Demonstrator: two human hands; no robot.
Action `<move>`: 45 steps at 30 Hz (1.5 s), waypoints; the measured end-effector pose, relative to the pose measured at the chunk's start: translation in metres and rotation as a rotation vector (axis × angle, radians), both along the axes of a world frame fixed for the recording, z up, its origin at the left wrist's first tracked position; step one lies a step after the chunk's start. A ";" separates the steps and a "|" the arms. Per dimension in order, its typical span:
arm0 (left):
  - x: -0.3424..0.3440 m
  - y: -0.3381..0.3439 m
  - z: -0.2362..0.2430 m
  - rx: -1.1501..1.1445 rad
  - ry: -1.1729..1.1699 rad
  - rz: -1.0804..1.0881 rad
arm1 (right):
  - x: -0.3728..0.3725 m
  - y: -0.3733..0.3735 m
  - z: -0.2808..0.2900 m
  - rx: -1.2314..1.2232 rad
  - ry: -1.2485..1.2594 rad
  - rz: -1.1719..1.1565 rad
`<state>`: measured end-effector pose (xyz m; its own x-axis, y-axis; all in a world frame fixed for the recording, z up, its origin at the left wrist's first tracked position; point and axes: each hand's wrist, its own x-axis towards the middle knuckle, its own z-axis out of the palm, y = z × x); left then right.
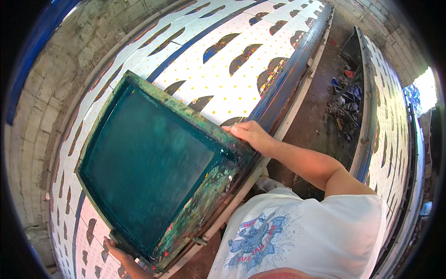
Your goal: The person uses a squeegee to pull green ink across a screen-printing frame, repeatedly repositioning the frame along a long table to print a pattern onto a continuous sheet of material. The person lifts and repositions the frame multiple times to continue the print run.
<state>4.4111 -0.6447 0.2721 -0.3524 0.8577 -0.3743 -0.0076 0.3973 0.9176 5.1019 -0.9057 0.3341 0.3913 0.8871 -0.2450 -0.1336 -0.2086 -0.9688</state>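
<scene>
A screen printing frame (179, 104) with a dark green mesh and a paint-smeared wooden border lies tilted across the long table, over white sheets dotted with yellow. My right hand (248, 135) grips its far right corner, thumb and fingers on the border. At the near left, my left hand (117, 251) has its fingers around the frame's edge; part of that hand is hidden by the frame. White pieces (227, 95) with dark scalloped openings show beyond the frame.
A dark blue rail (285, 74) runs along the table's right edge. Across the aisle stands a second long table (383, 107) with similar white sheets. Scraps and litter (344, 102) lie on the floor between them. A block wall (35, 125) stands at the left.
</scene>
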 end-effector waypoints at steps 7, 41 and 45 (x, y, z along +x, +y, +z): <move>0.156 -0.020 0.060 -0.016 -0.107 -0.075 | 0.148 -0.003 0.009 0.077 -0.164 -0.069; 0.825 -0.165 0.043 0.069 -0.214 -0.029 | 0.768 -0.090 -0.055 -0.238 -0.290 -0.314; 0.837 -0.164 0.035 0.099 -0.215 -0.024 | 0.783 -0.099 -0.059 -0.204 -0.274 -0.306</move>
